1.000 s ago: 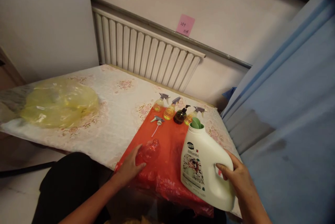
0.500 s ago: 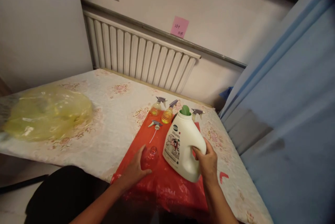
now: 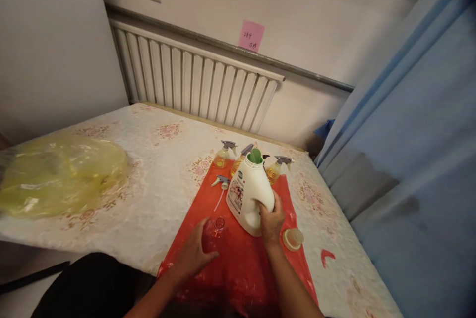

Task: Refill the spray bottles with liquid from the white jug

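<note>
My left hand (image 3: 194,251) curves round the side of a clear spray bottle body (image 3: 215,235), which stands with its mouth uncovered on the red plastic sheet (image 3: 238,273). Just behind it lies a grey spray head (image 3: 222,182) with a thin dip tube. The fingers of my right hand (image 3: 272,216) wrap the handle of a cream-white detergent jug (image 3: 247,194). This jug is nearly upright, its green spout showing and its cap off; whether its base touches the sheet I cannot tell. A pale cap (image 3: 293,238) rests right of my right wrist.
Spray bottles with yellow liquid stand at the back, one at the left (image 3: 222,157) and one at the right (image 3: 274,172), another partly behind the jug. A yellow plastic bag (image 3: 67,172) lies at the left of the flowered tablecloth (image 3: 156,179). A blue curtain (image 3: 409,125) hangs at right.
The jug has moved left and away from me in my right hand, uncovering the pale cap and the right-hand spray bottle. My left hand stays at the clear bottle.
</note>
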`<state>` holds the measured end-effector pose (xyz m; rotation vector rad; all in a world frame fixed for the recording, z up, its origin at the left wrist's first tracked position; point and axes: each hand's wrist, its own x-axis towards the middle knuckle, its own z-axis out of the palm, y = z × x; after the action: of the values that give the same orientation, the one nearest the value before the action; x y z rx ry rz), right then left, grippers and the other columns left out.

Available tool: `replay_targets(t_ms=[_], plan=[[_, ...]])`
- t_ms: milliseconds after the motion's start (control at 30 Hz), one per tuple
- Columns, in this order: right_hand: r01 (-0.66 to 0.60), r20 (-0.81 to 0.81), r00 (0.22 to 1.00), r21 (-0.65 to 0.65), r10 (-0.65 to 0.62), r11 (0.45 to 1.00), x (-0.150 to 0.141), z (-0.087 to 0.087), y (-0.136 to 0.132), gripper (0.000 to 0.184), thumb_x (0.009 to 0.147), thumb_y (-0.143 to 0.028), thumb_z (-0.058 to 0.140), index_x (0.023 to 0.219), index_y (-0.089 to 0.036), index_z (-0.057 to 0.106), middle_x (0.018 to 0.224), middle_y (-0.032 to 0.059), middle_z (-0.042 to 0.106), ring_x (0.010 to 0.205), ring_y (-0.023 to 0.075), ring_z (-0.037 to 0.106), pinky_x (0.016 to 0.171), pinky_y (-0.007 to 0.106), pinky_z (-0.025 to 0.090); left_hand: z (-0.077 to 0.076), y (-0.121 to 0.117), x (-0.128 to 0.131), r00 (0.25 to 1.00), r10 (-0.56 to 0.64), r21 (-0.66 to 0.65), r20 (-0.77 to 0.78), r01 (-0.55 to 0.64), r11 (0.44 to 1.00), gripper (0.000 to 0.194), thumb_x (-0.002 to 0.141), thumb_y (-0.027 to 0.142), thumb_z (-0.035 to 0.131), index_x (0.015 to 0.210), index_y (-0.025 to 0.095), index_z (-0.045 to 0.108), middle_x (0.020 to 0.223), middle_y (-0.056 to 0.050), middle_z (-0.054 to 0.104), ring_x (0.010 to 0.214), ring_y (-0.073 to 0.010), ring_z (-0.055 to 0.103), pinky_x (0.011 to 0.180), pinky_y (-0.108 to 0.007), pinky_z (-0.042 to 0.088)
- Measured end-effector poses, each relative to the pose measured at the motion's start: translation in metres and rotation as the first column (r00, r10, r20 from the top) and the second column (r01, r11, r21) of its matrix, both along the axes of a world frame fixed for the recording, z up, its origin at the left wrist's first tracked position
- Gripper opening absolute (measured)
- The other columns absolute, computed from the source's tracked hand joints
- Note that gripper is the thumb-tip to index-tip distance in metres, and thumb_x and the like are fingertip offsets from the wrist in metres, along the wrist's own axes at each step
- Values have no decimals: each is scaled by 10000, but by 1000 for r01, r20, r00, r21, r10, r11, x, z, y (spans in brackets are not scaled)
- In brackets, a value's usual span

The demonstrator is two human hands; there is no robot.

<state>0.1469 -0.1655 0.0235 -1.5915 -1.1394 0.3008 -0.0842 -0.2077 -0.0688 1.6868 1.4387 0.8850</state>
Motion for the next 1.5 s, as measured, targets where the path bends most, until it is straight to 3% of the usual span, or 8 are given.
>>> replay_targets(t_ms=[267,433,500,567,700,900,1067,1500], plan=[[12,-26,1000,6,-11,1000,14,-23,-3,706,701,-496,670,1290,-122,562,1250,178,642,1101,313,599,920,416,470,0,0,5,998,35,81,-43,-32,996,779,666,257,682,1370,156,361,1416,-153,490,1336,-302,472,1154,-465,351],[195,50,976,209,-210,958,10,-14,-39,574,811,-433,637,1279,-110,553,1051,144,669,918,246,626,885,403,483,6,-4,6,997,66,103,-36,-62,993,767,668,252,679,1358,149,358,1406,-168,498,1337,-307,473,1155,-483,346],[60,76,994,193,-76,979,-3,-11,-56,408,838,-358,614,1181,-137,609,936,95,674,800,209,630,796,356,511,10,-7,6,997,68,118,-31,-64,991,766,665,248,683,1352,155,358,1401,-173,503,1331,-311,480,1147,-492,354],[-210,117,973,79,200,975,-21,-9,-71,306,812,-277,627,1097,-167,652,890,63,676,731,186,621,718,316,519,13,-11,7,998,57,138,-20,-53,989,765,670,266,691,1348,152,356,1400,-180,502,1329,-312,482,1142,-489,364],[-444,156,879,-76,451,893,-55,-2,-88,458,696,-164,708,1148,-193,636,981,55,660,801,190,605,767,318,516,17,-25,9,999,38,193,-6,-36,980,733,714,340,692,1344,159,363,1385,-179,512,1310,-313,500,1114,-489,402],[-467,181,849,-183,497,865,-66,17,-103,298,701,-121,711,984,-207,674,914,25,580,847,194,576,791,308,476,22,-51,11,998,-27,202,-52,37,979,725,715,294,695,1352,176,370,1365,-175,531,1280,-326,526,1088,-516,427],[-462,185,849,-196,495,865,-63,14,-113,216,726,-90,683,904,-213,671,891,16,571,837,183,571,793,295,460,20,-60,14,998,-57,171,-37,62,983,719,684,247,704,1330,190,395,1362,-170,533,1294,-330,510,1103,-524,408],[-419,250,863,-129,438,899,-72,8,-83,161,753,-126,677,883,-221,692,866,16,572,812,186,573,778,297,472,16,-24,13,997,-78,153,21,74,986,802,684,310,716,1392,140,379,1431,-184,494,1334,-311,479,1128,-458,390]])
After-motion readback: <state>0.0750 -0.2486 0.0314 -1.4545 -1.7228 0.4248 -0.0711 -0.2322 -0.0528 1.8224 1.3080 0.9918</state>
